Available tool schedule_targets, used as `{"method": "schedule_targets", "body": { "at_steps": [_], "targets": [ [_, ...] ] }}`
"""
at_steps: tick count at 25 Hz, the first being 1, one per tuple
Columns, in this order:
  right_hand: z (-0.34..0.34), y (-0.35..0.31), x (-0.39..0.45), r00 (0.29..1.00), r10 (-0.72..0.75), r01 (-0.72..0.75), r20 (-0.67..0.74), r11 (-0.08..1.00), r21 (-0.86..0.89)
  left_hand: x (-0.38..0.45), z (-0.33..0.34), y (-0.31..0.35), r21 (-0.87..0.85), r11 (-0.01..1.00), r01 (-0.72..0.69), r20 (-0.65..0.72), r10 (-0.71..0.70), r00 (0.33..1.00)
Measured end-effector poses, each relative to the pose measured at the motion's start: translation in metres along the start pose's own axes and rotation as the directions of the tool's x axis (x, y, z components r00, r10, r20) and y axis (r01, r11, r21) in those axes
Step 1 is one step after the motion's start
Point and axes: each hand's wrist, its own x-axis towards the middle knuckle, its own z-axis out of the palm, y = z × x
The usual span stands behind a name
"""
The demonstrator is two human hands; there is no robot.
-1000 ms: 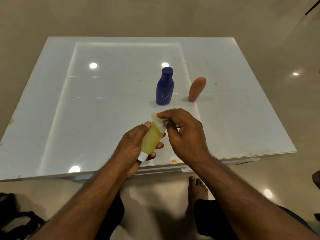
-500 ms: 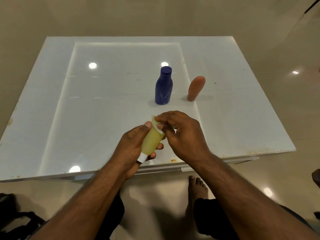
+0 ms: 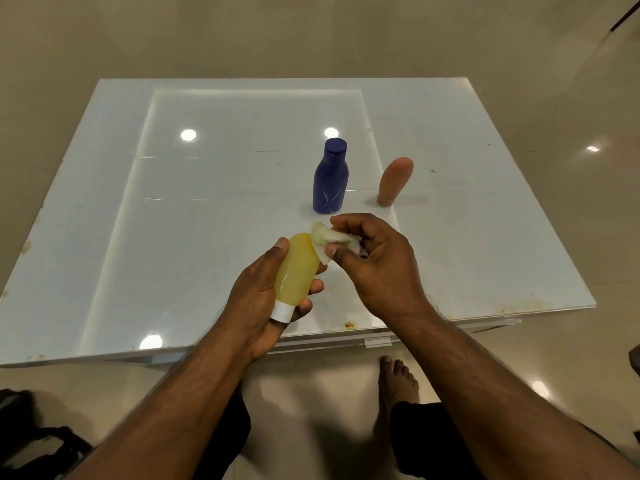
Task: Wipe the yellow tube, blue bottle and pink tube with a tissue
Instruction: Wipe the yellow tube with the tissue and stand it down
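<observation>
My left hand (image 3: 256,306) grips the yellow tube (image 3: 297,271) above the table's near edge, white cap toward me. My right hand (image 3: 377,268) pinches a crumpled white tissue (image 3: 329,242) against the tube's far end. The blue bottle (image 3: 330,178) stands upright just beyond my hands. To its right the pink tube (image 3: 394,181) stands on its cap, leaning slightly right.
The white glossy table (image 3: 173,220) has rust marks along its near edge. A bare foot (image 3: 398,379) rests on the tiled floor below the table. A dark bag (image 3: 31,441) lies at the lower left.
My right hand has slid the tissue from the tube's side up to its far end, uncovering more of the yellow body. My left hand keeps its hold.
</observation>
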Motion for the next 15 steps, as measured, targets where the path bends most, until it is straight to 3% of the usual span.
{"method": "schedule_targets", "body": {
  "at_steps": [8, 15],
  "targets": [
    [0.005, 0.0, -0.005, 0.993, -0.118, 0.115, -0.02, 0.987, -0.115, 0.002, -0.002, -0.002, -0.041, 0.999, 0.017, -0.049, -0.019, 0.999],
    [0.02, 0.0, -0.024, 0.959, -0.263, 0.277, 0.108, 0.95, -0.146, 0.009, -0.005, -0.004, -0.144, 0.989, -0.031, -0.149, 0.009, 0.989]
  ]
}}
